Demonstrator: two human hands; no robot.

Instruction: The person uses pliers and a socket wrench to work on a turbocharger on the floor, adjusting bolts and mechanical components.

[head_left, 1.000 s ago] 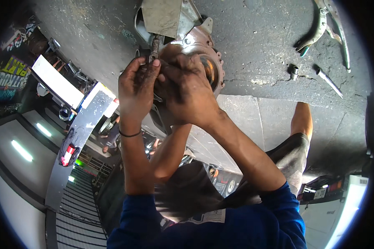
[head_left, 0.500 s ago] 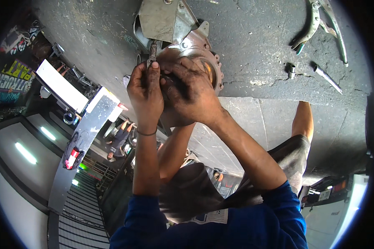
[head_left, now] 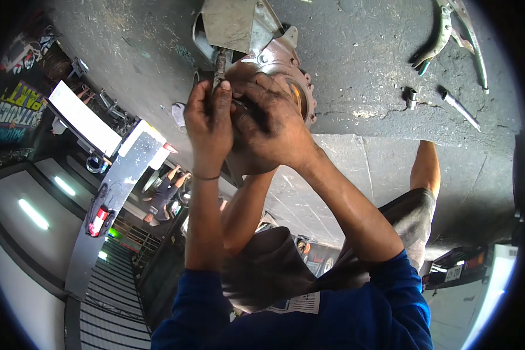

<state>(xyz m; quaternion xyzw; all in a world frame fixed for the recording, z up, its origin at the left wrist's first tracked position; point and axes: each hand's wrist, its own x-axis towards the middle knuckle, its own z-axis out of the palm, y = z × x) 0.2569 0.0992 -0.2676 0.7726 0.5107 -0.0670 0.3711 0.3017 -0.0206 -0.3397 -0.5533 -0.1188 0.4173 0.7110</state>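
Note:
A rusty round metal housing point(head_left: 306, 96) with lugs along its rim lies on the grey work surface. A metal bracket plate point(head_left: 227, 26) stands at its far side. My left hand point(head_left: 211, 131) is closed, its thumb and fingers pinching a dark, greasy metal rod point(head_left: 220, 61) that runs up to the bracket. Beside it, my right hand point(head_left: 268, 125) lies over the housing with its blackened fingers bent inward. What those fingers grip, if anything, is hidden behind the hand. An orange-toned ring point(head_left: 298, 99) shows inside the housing, right of my knuckles.
Locking pliers point(head_left: 440, 44), a small socket point(head_left: 412, 99) and a short metal bar point(head_left: 461, 111) lie at the right on the worn grey surface point(head_left: 356, 64). A pale scrap point(head_left: 178, 114) lies left of my left hand. Another person point(head_left: 163, 201) is in the left background.
Both hands and the housing appear slightly farther right in the picture. My left hand keeps its pinch on the rod, and my right hand stays over the housing.

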